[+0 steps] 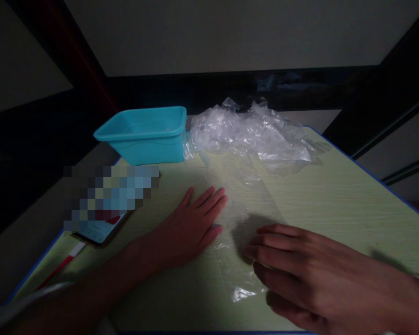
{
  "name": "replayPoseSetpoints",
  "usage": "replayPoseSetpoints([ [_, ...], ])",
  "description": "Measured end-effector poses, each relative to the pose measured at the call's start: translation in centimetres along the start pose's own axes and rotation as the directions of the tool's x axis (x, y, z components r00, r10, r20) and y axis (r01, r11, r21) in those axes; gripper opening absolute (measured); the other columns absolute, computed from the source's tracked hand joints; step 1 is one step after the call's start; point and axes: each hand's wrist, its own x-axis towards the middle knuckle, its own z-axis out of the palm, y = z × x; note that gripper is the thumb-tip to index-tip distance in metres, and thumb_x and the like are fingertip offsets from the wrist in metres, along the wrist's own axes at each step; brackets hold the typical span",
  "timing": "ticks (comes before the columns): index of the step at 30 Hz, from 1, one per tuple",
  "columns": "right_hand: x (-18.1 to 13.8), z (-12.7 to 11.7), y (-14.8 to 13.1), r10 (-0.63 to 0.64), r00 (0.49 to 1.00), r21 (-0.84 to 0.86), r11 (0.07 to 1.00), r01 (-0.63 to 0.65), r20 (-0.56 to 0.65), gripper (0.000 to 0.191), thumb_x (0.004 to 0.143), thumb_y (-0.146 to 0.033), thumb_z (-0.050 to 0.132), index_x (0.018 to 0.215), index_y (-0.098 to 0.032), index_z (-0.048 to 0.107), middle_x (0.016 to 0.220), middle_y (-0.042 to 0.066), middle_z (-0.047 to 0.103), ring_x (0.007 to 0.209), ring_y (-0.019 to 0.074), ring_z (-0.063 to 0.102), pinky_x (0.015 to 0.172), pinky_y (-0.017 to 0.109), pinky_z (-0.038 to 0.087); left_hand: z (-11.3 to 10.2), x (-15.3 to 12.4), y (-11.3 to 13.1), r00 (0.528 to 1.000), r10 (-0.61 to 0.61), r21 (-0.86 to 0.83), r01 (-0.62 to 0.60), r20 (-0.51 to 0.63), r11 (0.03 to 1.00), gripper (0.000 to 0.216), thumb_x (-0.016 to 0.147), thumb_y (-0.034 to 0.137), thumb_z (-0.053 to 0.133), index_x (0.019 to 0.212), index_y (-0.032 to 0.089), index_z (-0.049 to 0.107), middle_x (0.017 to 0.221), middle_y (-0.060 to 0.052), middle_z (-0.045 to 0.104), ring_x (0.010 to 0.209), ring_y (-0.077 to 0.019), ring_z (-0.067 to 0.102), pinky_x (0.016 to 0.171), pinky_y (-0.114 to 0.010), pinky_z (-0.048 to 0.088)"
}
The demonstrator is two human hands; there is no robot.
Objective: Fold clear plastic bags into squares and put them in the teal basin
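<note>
A clear, flat plastic bag (242, 204) lies lengthwise on the table, its near end crinkled and shiny. My left hand (192, 228) rests palm down with fingers stretched out, the fingertips at the bag's left edge. Over the bag's lower right part is my right hand (303, 270), fingers loosely bent and apart, casting a shadow on the plastic. Nothing shows in its grasp, though its palm side is hidden. Behind the flat bag, a crumpled heap of clear plastic bags (254, 132) spreads along the table's far side.
A turquoise plastic basin (150, 149) stands at the back left, touching the heap. To the left lies a phone (97, 230), partly blurred out, with a red cable (57, 272) plugged in. The pale green table (338, 200) has blue edges; a wall (230, 37) rises behind it.
</note>
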Motion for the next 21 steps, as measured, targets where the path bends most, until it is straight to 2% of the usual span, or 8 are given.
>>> replayPoseSetpoints([
  [4, 0.0, -0.1, 0.1, -0.015, 1.0, -0.017, 1.0, 0.015, 0.022, 0.013, 0.085, -0.019, 0.052, 0.074, -0.019, 0.057, 0.075, 0.001, 0.057, 0.073, 0.0175, 0.05, 0.07, 0.033, 0.041, -0.1, 0.1, 0.1, 1.0, 0.001, -0.002, -0.001, 0.001, 1.0, 0.049, 0.096, 0.027, 0.03, 0.142, 0.011, 0.024, 0.151, -0.012, 0.023, 0.139, -0.027, 0.019, 0.106, -0.058, 0.022],
  [11, -0.2, 0.4, 0.4, 0.002, 0.999, -0.102, 0.995, 0.002, 0.041, 0.007, 0.085, -0.014, 0.051, 0.082, -0.017, 0.057, 0.082, 0.002, 0.057, 0.08, 0.0202, 0.052, 0.073, 0.035, 0.041, -0.1, 0.0, 0.1, 1.0, -0.006, -0.008, 0.006, 0.013, 1.0, 0.05, 0.096, 0.026, 0.03, 0.142, 0.012, 0.023, 0.151, -0.013, 0.022, 0.139, -0.0273, 0.018, 0.106, -0.058, 0.021],
  [16, -0.1, 0.7, 0.9, 0.001, 0.998, -0.185, 0.983, -0.014, -0.07, 0.021, 0.089, -0.013, 0.047, 0.07, -0.017, 0.055, 0.073, 0.002, 0.055, 0.072, 0.0191, 0.05, 0.066, 0.034, 0.04, 0.2, 0.0, -0.4, 1.0, 0.019, -0.033, -0.019, 0.002, 0.999, 0.051, 0.096, 0.027, 0.027, 0.144, 0.012, 0.017, 0.152, -0.014, 0.019, 0.14, -0.0274, 0.017, 0.106, -0.058, 0.02],
  [21, -0.1, 0.4, 1.4, -0.005, 0.987, -0.21, 0.977, -0.029, -0.162, 0.033, 0.093, -0.013, 0.036, 0.067, -0.016, 0.056, 0.07, 0.004, 0.058, 0.068, 0.0182, 0.052, 0.067, 0.034, 0.042, -0.6, -0.2, -1.4, 0.981, 0.125, 0.001, -0.126, -0.147, 0.992, 0.052, 0.098, 0.031, 0.024, 0.144, 0.011, 0.013, 0.153, -0.015, 0.015, 0.141, -0.0263, 0.012, 0.11, -0.053, 0.014],
])
